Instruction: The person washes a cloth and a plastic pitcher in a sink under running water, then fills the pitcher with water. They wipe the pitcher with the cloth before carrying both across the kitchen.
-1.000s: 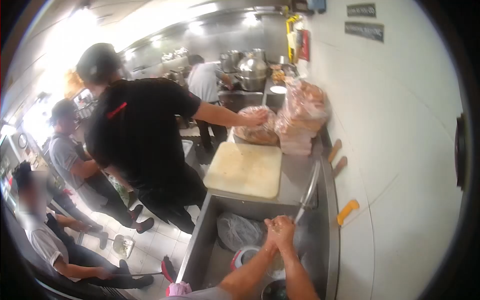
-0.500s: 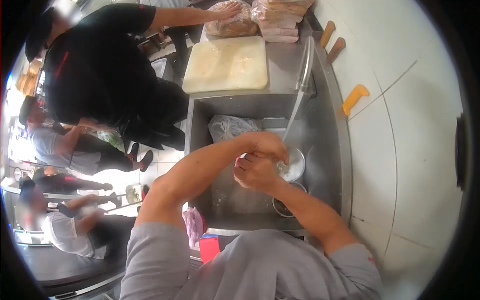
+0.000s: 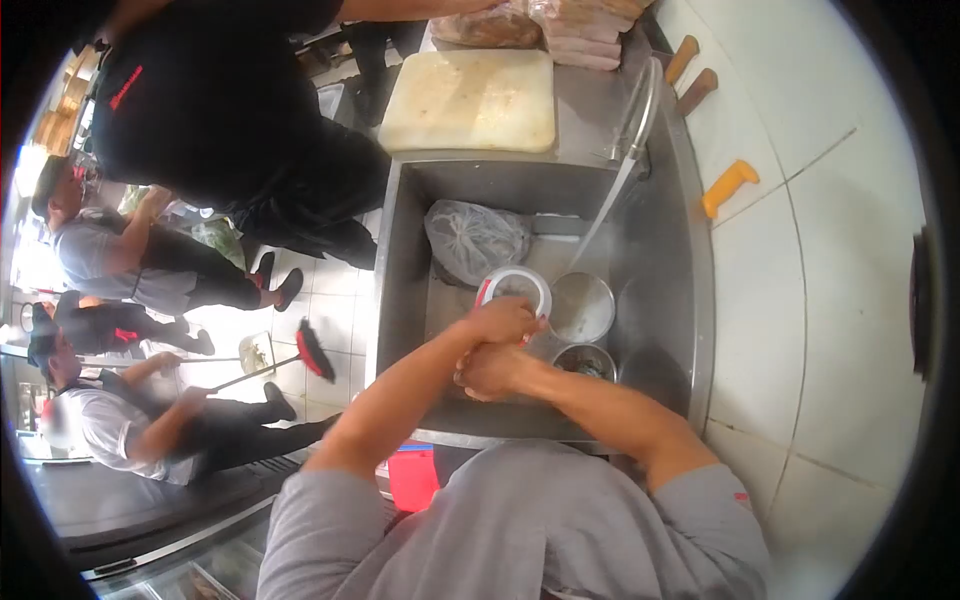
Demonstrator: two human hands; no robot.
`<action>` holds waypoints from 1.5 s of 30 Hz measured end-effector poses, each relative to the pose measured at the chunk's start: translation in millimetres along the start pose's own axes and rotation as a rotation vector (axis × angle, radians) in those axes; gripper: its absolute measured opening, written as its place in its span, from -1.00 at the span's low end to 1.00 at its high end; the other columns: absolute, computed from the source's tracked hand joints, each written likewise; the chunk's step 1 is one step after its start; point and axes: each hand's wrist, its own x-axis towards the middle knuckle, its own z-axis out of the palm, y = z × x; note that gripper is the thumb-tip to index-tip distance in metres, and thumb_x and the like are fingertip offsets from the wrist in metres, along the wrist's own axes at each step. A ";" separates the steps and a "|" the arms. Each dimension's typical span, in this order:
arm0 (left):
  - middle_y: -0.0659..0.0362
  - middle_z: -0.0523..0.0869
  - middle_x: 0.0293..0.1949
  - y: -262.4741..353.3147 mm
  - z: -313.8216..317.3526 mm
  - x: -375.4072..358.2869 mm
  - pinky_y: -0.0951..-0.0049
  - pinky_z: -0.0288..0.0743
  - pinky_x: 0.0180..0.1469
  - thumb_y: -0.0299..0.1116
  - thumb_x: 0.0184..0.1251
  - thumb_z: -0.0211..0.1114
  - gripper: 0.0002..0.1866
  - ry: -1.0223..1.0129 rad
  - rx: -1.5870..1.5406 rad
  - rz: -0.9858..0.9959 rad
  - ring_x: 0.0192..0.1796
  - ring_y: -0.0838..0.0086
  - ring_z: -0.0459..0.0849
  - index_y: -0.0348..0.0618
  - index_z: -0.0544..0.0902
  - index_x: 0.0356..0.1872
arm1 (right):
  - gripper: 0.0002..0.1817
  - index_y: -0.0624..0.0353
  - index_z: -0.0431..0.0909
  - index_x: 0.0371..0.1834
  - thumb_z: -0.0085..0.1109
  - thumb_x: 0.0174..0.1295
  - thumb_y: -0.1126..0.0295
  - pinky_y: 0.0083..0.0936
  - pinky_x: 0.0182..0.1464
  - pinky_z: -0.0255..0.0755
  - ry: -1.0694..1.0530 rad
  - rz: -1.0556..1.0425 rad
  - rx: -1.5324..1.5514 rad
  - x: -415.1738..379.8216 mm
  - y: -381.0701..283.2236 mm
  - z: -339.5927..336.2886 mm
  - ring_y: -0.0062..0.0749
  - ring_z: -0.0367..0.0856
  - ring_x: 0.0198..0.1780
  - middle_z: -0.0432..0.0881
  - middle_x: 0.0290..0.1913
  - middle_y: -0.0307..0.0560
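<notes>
Over the steel sink (image 3: 650, 370), my left hand (image 3: 505, 322) and my right hand (image 3: 490, 370) are clasped together, fingers closed around each other. Part of each palm is hidden by the other hand. Just beyond them stands a round white tub (image 3: 541, 281) with a red patch on its side. Water runs from the curved faucet (image 3: 651, 95) in a stream (image 3: 605, 215) beside my hands, down to a round metal container (image 3: 590, 308) holding whitish liquid. A smaller metal container (image 3: 585, 362) with dark bits inside sits nearer my right forearm. Behind the tub lies a knotted clear plastic bag (image 3: 475, 240).
A white cutting board (image 3: 470, 100) lies beyond the sink, with bagged food (image 3: 590, 35) behind it. Wooden handles (image 3: 697, 90) and a yellow handle (image 3: 730, 188) line the tiled wall. A person in black (image 3: 220, 130) stands left; farther off, another holds a broom (image 3: 315, 352).
My clasped hands have moved down and left, away from the water stream and toward me. The white tub and smaller container now show more fully. The view has shifted slightly.
</notes>
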 end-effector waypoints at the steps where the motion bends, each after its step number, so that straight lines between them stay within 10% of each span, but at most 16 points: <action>1: -0.17 0.58 0.13 -8.8 0.2 -11.6 0.23 0.39 0.24 -0.02 0.29 0.22 -0.44 0.015 -0.406 0.065 0.21 0.19 0.57 -0.24 0.51 0.16 | -0.82 0.16 0.66 -0.56 0.14 0.06 0.33 -0.07 -0.22 0.50 0.027 0.163 0.121 -4.4 -15.0 -39.9 -0.13 0.67 -0.37 0.70 -0.35 -0.02; 3: -0.15 0.45 0.28 -32.0 1.2 -47.1 0.30 0.31 0.32 0.11 0.32 0.21 -0.23 0.113 -1.237 0.200 0.32 0.23 0.45 -0.20 0.28 0.39 | -0.72 0.17 0.72 -0.38 0.17 0.20 0.19 -0.24 -0.21 0.53 0.397 0.177 0.686 -10.3 7.0 -38.9 -0.18 0.68 -0.34 0.74 -0.27 -0.06; 5: -0.10 0.31 0.37 -18.3 12.3 -71.1 0.32 0.21 0.39 0.17 0.28 0.24 -0.05 0.202 -1.097 0.385 0.40 0.22 0.32 -0.21 0.02 0.48 | -0.71 0.22 0.65 -0.16 0.11 0.36 0.21 -0.45 -0.19 0.51 0.656 0.276 0.409 -16.6 30.5 -42.7 -0.41 0.67 -0.25 0.72 -0.25 -0.05; 6: -0.11 0.34 0.34 -4.6 16.7 -84.3 0.30 0.21 0.39 0.14 0.27 0.28 -0.07 0.284 -0.803 0.335 0.39 0.23 0.32 -0.21 0.06 0.46 | -0.69 0.21 0.65 -0.19 0.14 0.35 0.16 -0.51 -0.11 0.47 0.630 0.509 1.011 -18.5 14.2 -75.1 -0.48 0.62 -0.17 0.70 -0.23 -0.08; 10: -0.14 0.49 0.19 8.5 37.4 -102.4 0.26 0.33 0.30 -0.13 0.25 0.35 -0.19 0.663 -0.601 0.392 0.24 0.19 0.50 -0.12 0.14 0.43 | -0.73 0.18 0.61 -0.18 0.14 0.34 0.19 -0.48 -0.13 0.46 0.624 0.567 1.364 -10.0 12.0 -85.8 -0.43 0.61 -0.23 0.67 -0.29 -0.15; 14: -0.07 0.59 0.08 18.9 22.9 -211.9 0.27 0.48 0.16 -0.28 0.24 0.31 -0.28 0.750 -0.675 0.070 0.12 0.26 0.61 -0.11 0.21 0.41 | -0.70 0.25 0.60 -0.04 0.18 0.31 0.26 -0.41 -0.01 0.46 -0.002 0.658 0.325 -76.1 128.1 24.6 -0.20 0.67 -0.10 0.70 -0.17 0.07; 17: 0.04 0.65 0.02 7.6 9.7 -297.1 0.33 0.51 0.13 -0.35 0.19 0.31 -0.30 0.942 -0.577 -0.134 0.05 0.35 0.65 -0.13 0.29 0.40 | -0.63 0.26 0.55 0.11 0.19 0.30 0.31 -0.43 0.08 0.43 0.091 0.806 0.577 -84.7 84.6 0.8 -0.18 0.66 0.01 0.69 -0.10 0.15; 21: 0.07 0.68 -0.01 -0.9 8.3 -338.1 0.19 0.45 0.17 -0.34 0.06 0.42 -0.31 0.995 -0.004 -0.309 0.00 0.18 0.66 -0.05 0.46 0.32 | -0.59 0.29 0.51 0.18 0.18 0.31 0.34 -0.44 0.13 0.42 0.080 0.526 0.603 -53.7 26.4 -48.0 -0.20 0.63 0.10 0.68 0.00 0.15; 24: 0.06 0.47 0.23 -32.1 35.3 -302.5 -0.26 0.13 0.28 -0.11 -0.02 0.50 -0.24 0.803 0.416 -0.397 0.32 0.11 0.36 0.46 0.43 0.31 | -0.56 0.37 0.49 0.18 0.17 0.31 0.34 -0.43 0.17 0.39 0.129 0.411 0.810 -29.8 -18.2 -94.4 -0.24 0.58 0.18 0.64 0.08 0.17; 29: -0.01 0.30 0.35 -115.6 87.7 -269.7 -0.33 0.21 0.19 -0.04 -0.12 0.54 -0.14 0.802 0.347 -0.412 0.32 -0.06 0.33 0.55 0.36 0.34 | -0.58 0.41 0.50 0.11 0.18 0.31 0.31 -0.42 0.12 0.38 0.233 -0.200 1.439 -9.0 -93.9 -171.4 -0.25 0.55 0.13 0.61 0.07 0.18; 33: -0.05 0.31 0.33 -116.6 91.3 -271.9 -0.26 0.24 0.20 -0.01 -0.13 0.55 -0.15 0.869 0.419 -0.354 0.32 -0.05 0.33 0.43 0.41 0.32 | -0.61 0.42 0.52 0.05 0.19 0.31 0.31 -0.42 0.05 0.39 0.089 -0.632 1.892 18.7 -132.9 -191.2 -0.25 0.55 0.06 0.60 0.03 0.17; 37: -0.23 0.20 0.37 -96.2 65.8 -283.2 -0.09 0.13 0.41 0.01 -0.17 0.60 0.01 0.855 0.334 -0.232 0.42 -0.18 0.15 -0.14 0.30 0.35 | -0.64 0.42 0.54 -0.02 0.20 0.30 0.30 -0.43 -0.03 0.39 0.111 -0.753 2.054 30.1 -142.6 -199.6 -0.25 0.54 -0.02 0.59 -0.02 0.16; 38: -0.26 0.13 0.40 -119.5 92.6 -279.7 -0.07 0.19 0.40 0.00 -0.18 0.62 0.07 1.160 0.088 -0.269 0.43 -0.14 0.16 -0.23 0.26 0.37 | -0.64 0.43 0.54 -0.03 0.20 0.30 0.30 -0.43 -0.05 0.39 0.150 -0.754 2.048 31.6 -142.3 -201.0 -0.25 0.54 -0.04 0.59 -0.03 0.16; 45: -0.28 0.20 0.37 -111.9 115.0 -247.0 0.02 0.23 0.38 -0.30 -0.24 0.63 -0.07 1.212 0.005 -0.506 0.41 -0.16 0.21 -0.09 0.39 0.31 | -0.66 0.44 0.58 -0.15 0.22 0.30 0.28 -0.44 -0.18 0.40 0.234 -0.736 2.151 15.6 -149.4 -193.4 -0.25 0.53 -0.17 0.57 -0.10 0.14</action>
